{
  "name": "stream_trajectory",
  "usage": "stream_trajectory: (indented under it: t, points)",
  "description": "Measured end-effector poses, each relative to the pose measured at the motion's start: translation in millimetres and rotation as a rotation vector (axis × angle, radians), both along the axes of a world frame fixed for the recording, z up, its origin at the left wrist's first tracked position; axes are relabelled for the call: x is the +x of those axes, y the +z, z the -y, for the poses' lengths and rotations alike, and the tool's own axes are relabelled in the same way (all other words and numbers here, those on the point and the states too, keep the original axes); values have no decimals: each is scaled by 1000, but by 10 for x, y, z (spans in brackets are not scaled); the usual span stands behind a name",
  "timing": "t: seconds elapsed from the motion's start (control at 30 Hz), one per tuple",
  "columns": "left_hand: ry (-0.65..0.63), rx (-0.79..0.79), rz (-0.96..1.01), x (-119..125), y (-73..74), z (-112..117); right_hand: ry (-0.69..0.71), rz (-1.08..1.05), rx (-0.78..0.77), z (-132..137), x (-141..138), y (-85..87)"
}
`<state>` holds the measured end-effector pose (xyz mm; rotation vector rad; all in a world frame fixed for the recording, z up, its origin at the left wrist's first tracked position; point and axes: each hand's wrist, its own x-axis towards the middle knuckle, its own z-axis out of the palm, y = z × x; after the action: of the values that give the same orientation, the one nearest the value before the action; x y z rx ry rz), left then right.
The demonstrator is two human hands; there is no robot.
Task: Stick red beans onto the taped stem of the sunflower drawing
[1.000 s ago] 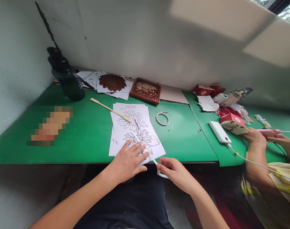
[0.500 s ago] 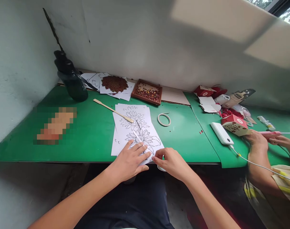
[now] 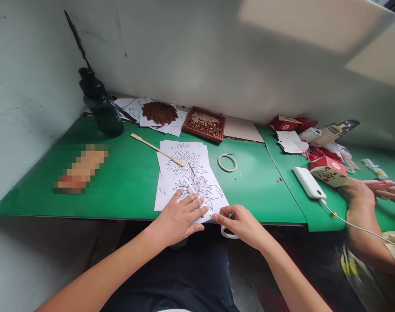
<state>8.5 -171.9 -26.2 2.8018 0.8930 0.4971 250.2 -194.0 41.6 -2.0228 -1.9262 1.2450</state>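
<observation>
On the green table lies a sheet of paper point(image 3: 166, 199) with line-drawn flowers, atop another sheet. My left hand point(image 3: 183, 215) presses flat on its lower part, fingers spread. A pale strip point(image 3: 190, 185) runs over the drawing and under those fingers. At the paper's lower right corner, my right hand point(image 3: 239, 223) is closed, thumb and fingertips pinched on the end of white tape. The tape roll point(image 3: 229, 234) shows below this hand, past the table edge, partly hidden by it. A flat wooden stick point(image 3: 158, 150) lies across the upper flower drawing.
A coiled pale cord point(image 3: 227, 163) lies right of the paper. Behind are a wooden tray point(image 3: 204, 125) of beads, a bead pile point(image 3: 160, 113) on paper and a dark bottle point(image 3: 104, 110). Rightward are a white power bank point(image 3: 309, 183), red boxes and another person's hands point(image 3: 360, 193).
My right hand has drawn slightly away from my left, rightward, and more of the tape roll shows below it. My left hand stays flat on the paper. The view has shifted slightly.
</observation>
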Motion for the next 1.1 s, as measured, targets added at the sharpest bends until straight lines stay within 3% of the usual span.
stream_trajectory:
  t: [0.17, 0.37, 0.53, 0.8, 1.1]
  points:
    - [8, -14, 12, -17, -13, 4, 10, 88, 110, -20, -65, 7]
    - [16, 23, -2, -12, 9, 9, -11, 78, 79, -64, -137, 80]
    - [7, 23, 14, -6, 33, 6, -34, -64, 65, -89, -55, -27]
    - [136, -109, 86, 230, 54, -39, -56, -177, -2, -172, 16, -146]
    - [111, -99, 138, 208, 16, -55, -99, -234, 10, -245, 18, -202]
